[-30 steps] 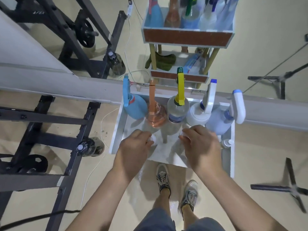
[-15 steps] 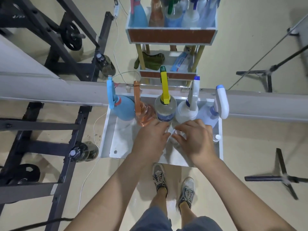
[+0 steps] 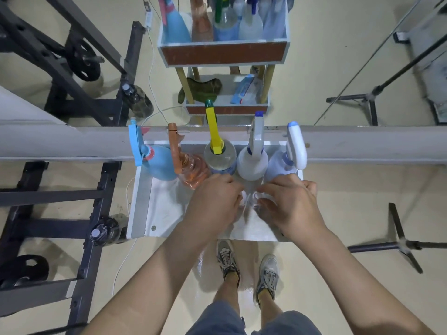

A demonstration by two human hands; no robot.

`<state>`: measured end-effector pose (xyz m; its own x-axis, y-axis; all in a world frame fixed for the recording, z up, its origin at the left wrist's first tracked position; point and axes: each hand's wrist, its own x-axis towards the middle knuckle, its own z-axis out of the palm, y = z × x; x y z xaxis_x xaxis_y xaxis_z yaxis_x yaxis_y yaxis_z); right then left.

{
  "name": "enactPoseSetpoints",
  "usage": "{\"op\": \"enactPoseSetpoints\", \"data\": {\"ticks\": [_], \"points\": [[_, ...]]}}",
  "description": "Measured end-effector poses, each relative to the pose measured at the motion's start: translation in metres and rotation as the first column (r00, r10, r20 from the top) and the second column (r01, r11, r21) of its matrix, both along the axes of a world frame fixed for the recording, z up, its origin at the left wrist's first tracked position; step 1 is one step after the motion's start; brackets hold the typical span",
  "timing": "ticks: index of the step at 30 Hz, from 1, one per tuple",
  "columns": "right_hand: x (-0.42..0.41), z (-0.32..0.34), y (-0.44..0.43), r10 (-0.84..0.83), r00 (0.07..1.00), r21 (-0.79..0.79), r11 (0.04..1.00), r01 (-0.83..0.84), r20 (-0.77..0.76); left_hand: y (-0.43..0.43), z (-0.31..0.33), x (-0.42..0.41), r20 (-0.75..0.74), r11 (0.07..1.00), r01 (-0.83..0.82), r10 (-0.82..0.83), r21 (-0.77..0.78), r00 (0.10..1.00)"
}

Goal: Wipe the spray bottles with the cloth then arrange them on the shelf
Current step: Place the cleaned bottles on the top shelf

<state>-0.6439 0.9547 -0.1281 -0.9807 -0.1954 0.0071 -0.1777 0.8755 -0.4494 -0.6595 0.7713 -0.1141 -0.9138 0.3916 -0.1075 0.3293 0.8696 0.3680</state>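
Five spray bottles stand in a row at the back of the white shelf (image 3: 139, 204): a blue one (image 3: 160, 164), an orange one (image 3: 193, 170), a clear one with a yellow trigger (image 3: 220, 157), a white one with a blue tip (image 3: 252, 160) and a pale blue one with a white trigger (image 3: 281, 165). A white cloth (image 3: 249, 221) lies on the shelf in front of them. My left hand (image 3: 215, 201) and right hand (image 3: 290, 204) are close together over it, fingers curled, each pinching a bunched part of the cloth. The hands hide most of the cloth.
A grey beam (image 3: 72, 143) runs across behind the bottles. Beyond it stands a shelf unit (image 3: 222, 53) holding several bottles. Black metal frames (image 3: 72, 213) and plastic bottles (image 3: 106, 230) are at the left, and stand legs (image 3: 399, 245) at the right. My feet (image 3: 246, 267) are below the shelf.
My hands, apart on the spread cloth a second ago, have come together near the middle right of the shelf. The left hand moved right, and the cloth is bunched between them.
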Motion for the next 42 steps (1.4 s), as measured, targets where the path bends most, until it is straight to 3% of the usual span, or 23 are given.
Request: {"op": "enactPoseSetpoints", "data": {"ticks": [6, 15, 24, 36, 42], "points": [[-0.002, 0.003, 0.0, 0.007, 0.992, 0.057, 0.998, -0.014, 0.125, 0.002, 0.0, -0.001, 0.025, 1.0, -0.02, 0.02, 0.006, 0.999], [-0.002, -0.003, -0.004, -0.004, 0.995, 0.043, 0.999, -0.001, 0.099, 0.012, 0.003, 0.003, -0.034, 0.986, -0.145, 0.143, -0.077, 0.989], [-0.005, -0.011, -0.006, 0.019, 0.997, 0.048, 0.999, -0.023, 0.073, 0.011, 0.011, -0.004, 0.066, 0.986, -0.086, 0.097, -0.146, 0.993], [-0.006, -0.01, -0.007, -0.007, 0.99, -0.005, 1.0, 0.008, 0.14, 0.028, 0.01, 0.004, 0.007, 0.906, -0.421, 0.422, -0.032, 0.907], [-0.007, -0.011, -0.007, -0.02, 0.989, -0.009, 1.0, 0.022, 0.146, 0.031, 0.01, 0.006, 0.003, 0.89, -0.451, 0.453, -0.068, 0.892]]}}
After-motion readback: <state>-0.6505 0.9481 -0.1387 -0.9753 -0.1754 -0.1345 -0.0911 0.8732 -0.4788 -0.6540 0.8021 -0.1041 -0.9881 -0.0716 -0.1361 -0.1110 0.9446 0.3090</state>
